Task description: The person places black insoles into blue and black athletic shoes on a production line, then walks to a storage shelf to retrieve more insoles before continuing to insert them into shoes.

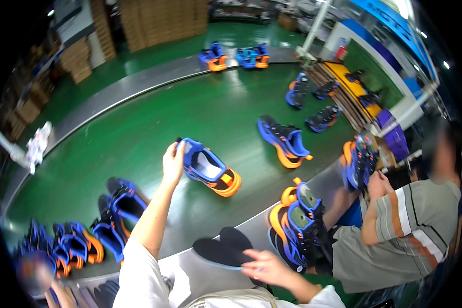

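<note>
Nearest you, at six o'clock: your right hand [266,267] lies on a pair of dark insoles [225,247], fingers spread flat over their edge, pressing rather than pinching. The insoles rest on the grey metal rim [190,277] of the belt.

Just right of them, at five o'clock, two blue-and-orange shoes [295,226] stand bunched at the rim, touching each other.

At centre: your left hand [173,163] is stretched out over the green conveyor belt [138,133], fingers closed around the heel end of a blue shoe with an orange sole [210,173]. The shoe is tilted, its toe end down on the belt.

At eight o'clock, a row of matching shoes [95,231] sits near the belt's edge.

At three o'clock, a seated person in a striped shirt [410,220] holds another shoe [359,161].

Farther out, at one and twelve o'clock, loose shoes [285,139] lie scattered, well apart, with two more [233,56] at the far rim.
</note>
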